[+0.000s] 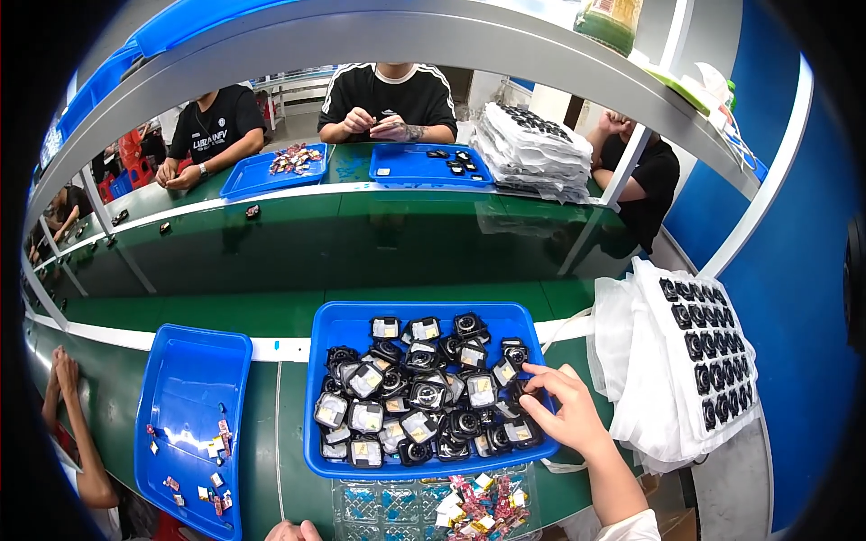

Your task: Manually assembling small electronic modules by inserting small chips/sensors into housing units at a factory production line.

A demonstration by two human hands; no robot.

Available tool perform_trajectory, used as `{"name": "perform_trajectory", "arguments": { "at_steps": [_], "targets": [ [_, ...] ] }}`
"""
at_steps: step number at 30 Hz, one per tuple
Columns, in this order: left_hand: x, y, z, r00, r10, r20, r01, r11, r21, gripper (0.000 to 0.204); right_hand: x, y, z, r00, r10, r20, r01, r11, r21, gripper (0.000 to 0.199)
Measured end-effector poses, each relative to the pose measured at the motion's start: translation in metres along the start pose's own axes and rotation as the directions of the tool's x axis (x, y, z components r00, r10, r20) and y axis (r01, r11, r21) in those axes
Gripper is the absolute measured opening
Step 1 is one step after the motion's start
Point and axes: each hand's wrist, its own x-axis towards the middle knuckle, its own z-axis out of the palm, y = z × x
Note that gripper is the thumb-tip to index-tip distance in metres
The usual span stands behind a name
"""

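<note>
A blue tray [433, 313] in front of me holds a heap of black watch cases [427, 393], many with pale squares on them. My right hand [573, 410] reaches over the tray's right side, thumb and index finger closed on either side of a dark watch case at the edge of the heap. At the bottom edge my left hand [293, 531] shows only in part, its fingers curled together; what they hold, if anything, is cut off. Below the tray, a clear compartmented tray [361, 505] carries a pile of small pink, white and yellow parts [483, 507].
Left stands another blue tray [185, 379] with scattered small parts. Stacked white trays [663, 361] bearing rows of black pieces rise at the right. A metal shelf frame [433, 36] spans above the green bench [271, 311]. Other people work across the bench and at left.
</note>
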Motion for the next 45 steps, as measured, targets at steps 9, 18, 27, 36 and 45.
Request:
{"name": "perform_trajectory", "arguments": {
  "at_steps": [9,18,27,36,45],
  "targets": [
    [0.0,-0.003,0.0,1.0,0.003,-0.003,-0.003,1.0,0.015,0.027,0.002,0.001,0.001,0.998,-0.056,0.035,0.054,0.997,0.049,0.027],
    [0.0,-0.003,0.001,1.0,-0.005,-0.011,0.006,0.999,0.042,0.029,0.002,-0.004,-0.007,0.995,0.06,0.074,-0.067,0.993,0.096,0.067],
    [-0.004,0.002,0.005,0.999,-0.011,-0.039,0.014,0.998,0.066,0.03,0.002,0.008,-0.062,0.662,0.47,-0.584,0.126,0.698,0.705,0.086],
    [-0.01,-0.022,0.019,0.991,0.071,-0.116,-0.088,0.984,-0.153,0.034,0.001,0.018,-0.05,0.597,0.578,-0.557,0.009,0.689,0.725,0.086],
    [-0.013,-0.024,0.017,0.991,0.055,-0.122,-0.079,0.977,-0.197,0.034,0.004,0.022,-0.034,0.535,0.547,-0.643,0.058,0.736,0.674,0.081]
  ]
}}
